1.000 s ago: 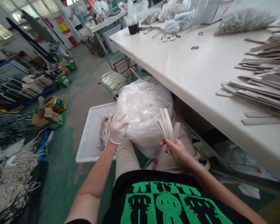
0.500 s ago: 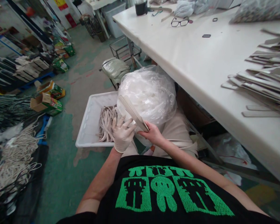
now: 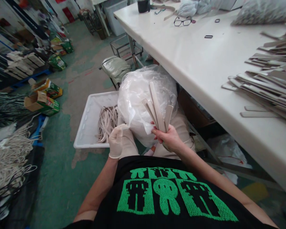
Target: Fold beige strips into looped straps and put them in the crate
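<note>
So the big clear plastic bag (image 3: 138, 79) sat just past both hands, beside the white bin (image 3: 85, 127). My gloved left hand (image 3: 116, 141) was curled closed, pinching the bag's near edge. My right hand (image 3: 169, 138) was wrapped around some beige strips (image 3: 156, 108), right by the plastic; couldn't tell if it gripped that too.

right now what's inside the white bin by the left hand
A heap of pale strips lies in the white bin. The plastic bag and left hand cover part of its right side; anything beneath the heap is hidden.
</note>
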Action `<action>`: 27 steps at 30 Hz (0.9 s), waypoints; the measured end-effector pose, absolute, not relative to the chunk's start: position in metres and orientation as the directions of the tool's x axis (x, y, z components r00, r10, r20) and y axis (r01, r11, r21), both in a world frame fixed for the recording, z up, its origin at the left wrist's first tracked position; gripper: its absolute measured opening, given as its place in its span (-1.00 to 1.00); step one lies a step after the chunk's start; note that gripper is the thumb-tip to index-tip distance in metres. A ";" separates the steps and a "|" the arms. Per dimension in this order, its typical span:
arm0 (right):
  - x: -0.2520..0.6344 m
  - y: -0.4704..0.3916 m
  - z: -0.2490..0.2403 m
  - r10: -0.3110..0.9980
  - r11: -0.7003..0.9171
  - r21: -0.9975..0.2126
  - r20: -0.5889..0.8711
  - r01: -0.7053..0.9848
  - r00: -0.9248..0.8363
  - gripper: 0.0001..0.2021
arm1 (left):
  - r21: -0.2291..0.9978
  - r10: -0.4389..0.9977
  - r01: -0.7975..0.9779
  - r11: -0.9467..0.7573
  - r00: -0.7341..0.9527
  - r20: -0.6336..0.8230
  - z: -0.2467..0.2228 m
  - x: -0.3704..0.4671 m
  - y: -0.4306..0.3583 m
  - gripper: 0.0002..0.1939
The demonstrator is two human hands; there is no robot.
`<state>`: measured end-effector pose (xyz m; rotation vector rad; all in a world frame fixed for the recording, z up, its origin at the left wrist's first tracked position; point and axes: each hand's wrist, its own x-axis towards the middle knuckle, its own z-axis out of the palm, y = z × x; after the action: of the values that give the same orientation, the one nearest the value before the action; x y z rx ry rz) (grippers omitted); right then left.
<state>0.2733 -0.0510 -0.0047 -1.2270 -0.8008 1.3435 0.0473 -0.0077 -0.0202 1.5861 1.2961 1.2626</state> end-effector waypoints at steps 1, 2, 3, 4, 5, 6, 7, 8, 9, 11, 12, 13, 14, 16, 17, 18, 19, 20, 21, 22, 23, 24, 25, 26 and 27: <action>0.275 -0.055 -0.003 0.965 -0.185 -0.946 -0.226 -0.266 0.132 -0.53 | 0.933 0.965 0.249 -0.260 0.046 0.257 -0.017 0.050 -0.012 -0.59; 0.277 -0.058 -0.003 0.964 -0.189 -0.948 -0.229 -0.257 0.135 -0.54 | 0.921 0.953 0.245 -0.303 0.079 0.293 -0.013 0.053 -0.016 -0.61; 0.277 -0.061 -0.002 0.965 -0.187 -0.951 -0.225 -0.244 0.138 -0.54 | 0.903 0.935 0.244 -0.353 0.105 0.337 -0.007 0.055 -0.020 -0.63; 0.278 -0.063 -0.002 0.966 -0.179 -0.957 -0.214 -0.228 0.142 -0.56 | 0.884 0.917 0.242 -0.399 0.122 0.380 -0.001 0.057 -0.024 -0.63; 0.278 -0.066 -0.002 0.970 -0.163 -0.964 -0.196 -0.208 0.147 -0.60 | 0.872 0.903 0.238 -0.429 0.126 0.410 0.005 0.057 -0.026 -0.61; 0.278 -0.068 -0.002 0.974 -0.141 -0.973 -0.170 -0.184 0.152 -0.64 | 0.873 0.902 0.228 -0.432 0.112 0.417 0.011 0.058 -0.028 -0.58; 0.278 -0.070 -0.003 0.978 -0.114 -0.981 -0.139 -0.156 0.159 -0.68 | 0.894 0.918 0.209 -0.396 0.097 0.384 0.016 0.057 -0.029 -0.54; 0.278 -0.071 -0.003 0.981 -0.082 -0.989 -0.102 -0.122 0.167 -0.72 | 0.932 0.948 0.177 -0.315 0.101 0.301 0.020 0.057 -0.030 -0.50; 0.278 -0.073 -0.004 0.983 -0.048 -0.995 -0.062 -0.084 0.174 -0.75 | 0.974 0.977 0.133 -0.184 0.138 0.165 0.021 0.057 -0.030 -0.45; 0.280 -0.075 -0.006 0.986 0.011 -1.000 0.010 -0.007 0.165 -0.80 | 0.978 0.921 0.048 0.203 0.329 -0.207 0.018 0.060 -0.033 -0.34; 0.280 -0.076 -0.007 0.989 0.035 -0.999 0.038 0.027 0.145 -0.82 | 0.915 0.805 0.033 0.403 0.463 -0.371 0.015 0.063 -0.035 -0.27; 0.282 -0.077 -0.009 0.991 0.055 -0.997 0.062 0.057 0.118 -0.83 | 0.824 0.653 0.041 0.566 0.588 -0.478 0.011 0.067 -0.037 -0.21; 0.283 -0.077 -0.009 0.993 0.074 -0.994 0.081 0.081 0.089 -0.83 | 0.730 0.507 0.057 0.681 0.682 -0.527 0.008 0.071 -0.039 -0.15; 0.284 -0.077 -0.010 0.992 0.113 -0.986 0.118 0.121 0.040 -0.82 | 0.588 0.321 0.068 0.806 0.784 -0.531 0.003 0.082 -0.042 -0.13; 0.285 -0.076 -0.010 0.990 0.134 -0.981 0.139 0.141 0.024 -0.81 | 0.540 0.282 0.057 0.840 0.804 -0.524 0.002 0.088 -0.044 -0.15; 0.286 -0.076 -0.009 0.988 0.152 -0.975 0.156 0.160 0.014 -0.81 | 0.498 0.261 0.041 0.866 0.813 -0.521 0.002 0.093 -0.045 -0.20; 0.287 -0.075 -0.007 0.986 0.165 -0.970 0.168 0.178 0.006 -0.81 | 0.461 0.250 0.022 0.887 0.817 -0.520 0.003 0.097 -0.045 -0.26; 0.287 -0.074 -0.006 0.985 0.171 -0.966 0.174 0.193 0.000 -0.82 | 0.427 0.243 0.003 0.904 0.819 -0.520 0.003 0.100 -0.046 -0.34; 0.288 -0.073 -0.004 0.985 0.171 -0.964 0.174 0.205 -0.002 -0.82 | 0.398 0.237 -0.014 0.917 0.823 -0.517 0.004 0.103 -0.047 -0.43; 0.289 -0.072 -0.003 0.986 0.165 -0.963 0.169 0.211 0.000 -0.82 | 0.371 0.229 -0.027 0.928 0.827 -0.513 0.004 0.105 -0.047 -0.52; 0.289 -0.072 -0.003 0.987 0.158 -0.964 0.162 0.214 0.004 -0.81 | 0.347 0.222 -0.038 0.937 0.833 -0.507 0.004 0.106 -0.048 -0.60; 0.290 -0.071 -0.003 0.987 0.153 -0.965 0.158 0.215 0.007 -0.80 | 0.328 0.217 -0.048 0.944 0.838 -0.500 0.004 0.107 -0.049 -0.66; 0.290 -0.071 -0.004 0.988 0.151 -0.965 0.157 0.213 0.011 -0.79 | 0.310 0.214 -0.059 0.949 0.842 -0.496 0.004 0.108 -0.050 -0.70; 0.290 -0.071 -0.006 0.987 0.151 -0.967 0.158 0.206 0.016 -0.79 | 0.295 0.211 -0.066 0.953 0.845 -0.492 0.004 0.109 -0.052 -0.72; 0.290 -0.070 -0.008 0.987 0.151 -0.969 0.158 0.195 0.019 -0.78 | 0.281 0.208 -0.072 0.957 0.847 -0.489 0.004 0.110 -0.053 -0.72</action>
<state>0.2898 -0.0704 -0.0082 -1.2460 -1.3930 0.9696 0.1100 -0.0529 0.0037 0.2581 0.5415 0.1495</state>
